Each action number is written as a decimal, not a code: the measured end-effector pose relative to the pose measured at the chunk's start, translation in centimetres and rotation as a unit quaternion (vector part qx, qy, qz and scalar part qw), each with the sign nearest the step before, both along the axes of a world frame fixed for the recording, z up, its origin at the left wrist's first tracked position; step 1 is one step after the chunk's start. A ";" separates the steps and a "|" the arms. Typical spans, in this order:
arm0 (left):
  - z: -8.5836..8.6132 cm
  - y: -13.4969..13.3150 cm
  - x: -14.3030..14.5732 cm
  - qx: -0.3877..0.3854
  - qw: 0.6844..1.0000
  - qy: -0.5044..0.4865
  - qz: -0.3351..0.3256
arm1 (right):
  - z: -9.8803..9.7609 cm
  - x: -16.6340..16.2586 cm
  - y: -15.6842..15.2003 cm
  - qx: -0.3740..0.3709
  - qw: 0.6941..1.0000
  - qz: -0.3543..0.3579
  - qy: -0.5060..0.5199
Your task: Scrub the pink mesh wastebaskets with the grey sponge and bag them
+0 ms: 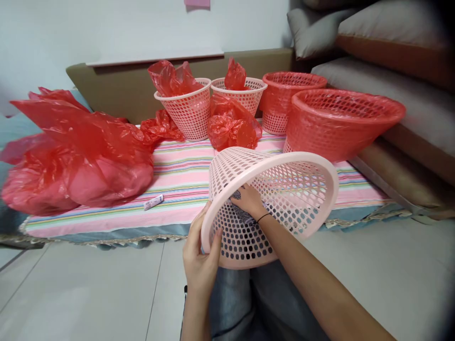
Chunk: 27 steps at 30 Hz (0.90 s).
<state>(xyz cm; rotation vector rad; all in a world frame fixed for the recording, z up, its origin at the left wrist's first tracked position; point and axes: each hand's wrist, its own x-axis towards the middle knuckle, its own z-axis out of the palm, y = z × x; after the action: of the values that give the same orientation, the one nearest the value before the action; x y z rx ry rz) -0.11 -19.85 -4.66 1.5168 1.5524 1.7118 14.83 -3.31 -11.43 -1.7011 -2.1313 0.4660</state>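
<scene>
A pale pink perforated plastic basket (284, 189) lies tilted on its side over my lap, its mouth facing me. My left hand (201, 258) grips its near rim, fingers curled over the edge. My right hand (249, 201) reaches inside the basket, with a dark band on the wrist; its fingers are closed on a dark patterned item I cannot make out against the basket's inner wall.
A low table under a striped pink cloth (177, 177) holds a large red plastic bag pile (78, 156), two pink baskets with red bags (188, 111), a loose red bag (231, 128), two red-lined baskets (341, 121) and a small tube (153, 202). Cushions lie at right.
</scene>
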 end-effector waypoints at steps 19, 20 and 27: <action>-1.3 0.4 2.1 0.082 0.989 -0.024 0.124 | 0.4 0.3 -2.8 -0.013 0.999 0.028 -0.041; -1.3 0.3 2.1 0.081 0.988 -0.029 0.125 | 0.7 0.5 -3.6 -0.014 0.999 0.032 -0.040; -1.2 -0.2 2.4 0.089 0.990 -0.045 0.102 | 2.6 2.9 -13.8 -0.038 0.998 0.040 -0.015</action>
<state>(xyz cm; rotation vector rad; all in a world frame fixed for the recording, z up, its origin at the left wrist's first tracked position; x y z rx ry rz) 2.31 -20.05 -5.85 1.3787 1.5902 2.0532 17.70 -17.11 -8.83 -1.6785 -2.2352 0.5550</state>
